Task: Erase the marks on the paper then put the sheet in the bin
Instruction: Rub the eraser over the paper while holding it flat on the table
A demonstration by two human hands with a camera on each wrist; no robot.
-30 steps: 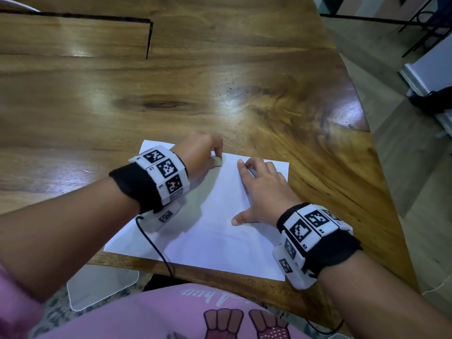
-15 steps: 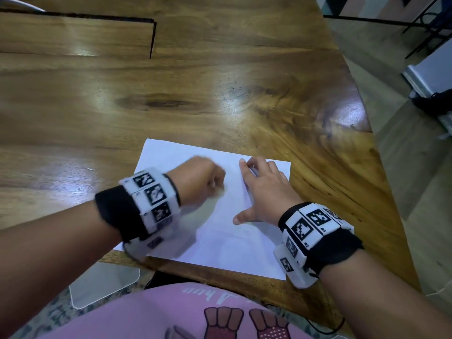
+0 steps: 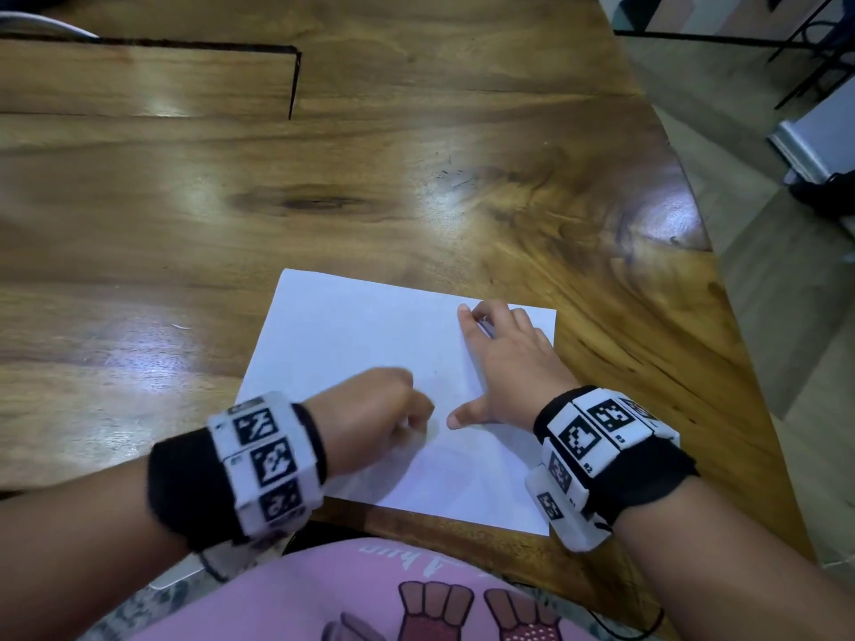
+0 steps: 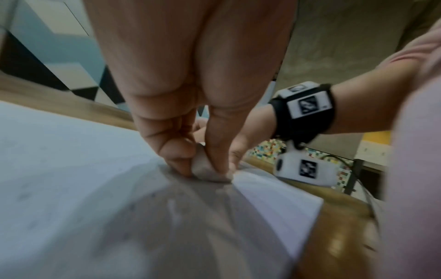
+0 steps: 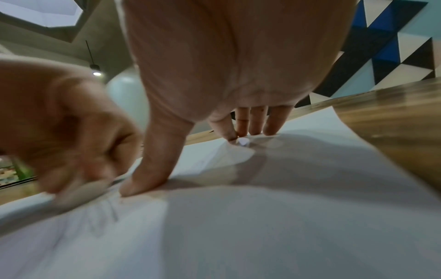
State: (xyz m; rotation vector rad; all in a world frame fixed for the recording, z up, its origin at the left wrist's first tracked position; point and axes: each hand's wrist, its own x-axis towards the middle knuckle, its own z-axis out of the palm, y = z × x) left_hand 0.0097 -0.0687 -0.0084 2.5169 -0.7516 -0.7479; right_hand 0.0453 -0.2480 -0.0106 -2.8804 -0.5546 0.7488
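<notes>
A white sheet of paper [image 3: 351,344] lies at the near edge of the wooden table [image 3: 370,178]. My left hand [image 3: 388,409] pinches a small whitish eraser [image 4: 207,169] and presses it onto the sheet near its middle. Faint pencil marks [image 5: 105,213] show on the paper beside that hand. My right hand [image 3: 504,363] lies flat on the right part of the sheet, fingers spread and thumb out, pressing it down. In the right wrist view the paper [image 5: 262,226] fills the lower half and the fingertips [image 5: 253,128] press its far edge.
The table edge curves away on the right, with floor [image 3: 786,316] beyond it. A dark slot [image 3: 291,81] cuts into the table top at the far left. My pink shirt [image 3: 351,594] sits just under the near edge. No bin is in view.
My left hand with the eraser has slid from the sheet's far edge toward me, to the middle of the paper. The right hand has stayed pressing in place.
</notes>
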